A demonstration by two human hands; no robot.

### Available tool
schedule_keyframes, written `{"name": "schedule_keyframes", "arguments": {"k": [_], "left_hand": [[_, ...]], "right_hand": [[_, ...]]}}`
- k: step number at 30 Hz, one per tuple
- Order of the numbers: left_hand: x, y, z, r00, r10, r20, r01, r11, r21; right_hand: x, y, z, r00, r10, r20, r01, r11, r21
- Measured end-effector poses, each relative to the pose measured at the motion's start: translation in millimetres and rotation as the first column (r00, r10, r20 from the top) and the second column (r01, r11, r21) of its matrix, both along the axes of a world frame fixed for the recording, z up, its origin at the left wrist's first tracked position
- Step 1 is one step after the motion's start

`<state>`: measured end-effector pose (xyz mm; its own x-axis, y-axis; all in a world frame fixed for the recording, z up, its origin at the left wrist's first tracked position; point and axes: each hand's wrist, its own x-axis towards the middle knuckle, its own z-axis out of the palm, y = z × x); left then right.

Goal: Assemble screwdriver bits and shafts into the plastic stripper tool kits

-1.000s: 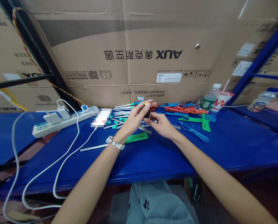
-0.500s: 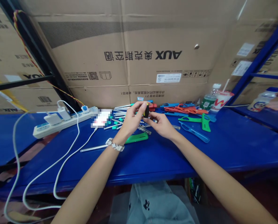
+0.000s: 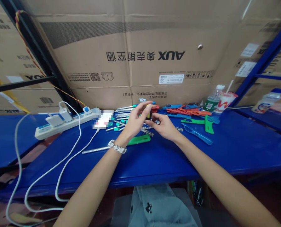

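Left hand (image 3: 136, 119) grips the near-upright black-and-yellow handle (image 3: 149, 113), right hand (image 3: 164, 126) narrowed at its lower end, hold unclear!

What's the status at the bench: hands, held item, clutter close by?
Left hand: gripping black-and-yellow handle. Right hand: at its lower end, contact unclear. Close by: green piece on blue table, metal rods beyond left hand.

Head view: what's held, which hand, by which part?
Left hand holds a black-and-yellow tool by its handle, between thumb and fingers. Right hand is at the handle's lower end; whether it grips can't be told.
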<state>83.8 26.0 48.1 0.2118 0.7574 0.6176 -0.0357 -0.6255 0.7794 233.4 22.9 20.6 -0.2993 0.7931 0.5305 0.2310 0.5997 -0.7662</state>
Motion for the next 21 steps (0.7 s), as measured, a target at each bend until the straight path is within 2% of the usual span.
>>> {"name": "schedule_keyframes", "arguments": {"k": [3, 4, 6, 8, 10, 12, 14, 18, 21], "left_hand": [[9, -1, -3.6, 0.981, 0.159, 0.108, -0.158, 0.987, -0.009], [11, -1, -4.4, 0.977, 0.172, 0.125, -0.172, 0.985, -0.016], [12, -1, -4.8, 0.988, 0.111, 0.103, -0.11, 0.994, -0.018], [8, -1, -3.6, 0.999, 0.003, 0.041, -0.003, 1.0, -0.001], [4, -1, -2.3, 0.997, -0.08, -0.011, 0.08, 0.997, 0.011], [3, -2, -2.1, 0.995, -0.104, -0.011, 0.104, 0.995, 0.008], [5, -2, -3.6, 0.998, -0.046, 0.032, 0.046, 0.999, -0.002], [12, -2, -7.4, 0.985, 0.121, 0.123, -0.119, 0.993, -0.023], [11, -3, -5.9, 0.995, 0.066, 0.07, -0.066, 0.998, -0.006]], "right_hand": [[-5, 6, -8.2, 0.989, -0.141, -0.046, 0.142, 0.989, 0.039], [-7, 7, -10.8, 0.982, -0.18, -0.059, 0.183, 0.982, 0.042], [-9, 6, -13.1, 0.972, -0.226, -0.062, 0.229, 0.973, 0.036], [-8, 3, -10.8, 0.986, -0.158, -0.051, 0.159, 0.987, 0.022], [-4, -1, -5.5, 0.999, -0.002, -0.038, 0.002, 1.0, -0.011], [1, -2, -1.3, 0.994, 0.107, -0.017, -0.108, 0.993, -0.04], [1, 0, -1.2, 0.996, 0.084, 0.011, -0.084, 0.996, -0.036], [-8, 8, -10.7, 0.997, -0.079, -0.015, 0.079, 0.997, 0.007], [-13, 8, -13.3, 0.991, -0.129, -0.02, 0.129, 0.992, 0.0]]}}
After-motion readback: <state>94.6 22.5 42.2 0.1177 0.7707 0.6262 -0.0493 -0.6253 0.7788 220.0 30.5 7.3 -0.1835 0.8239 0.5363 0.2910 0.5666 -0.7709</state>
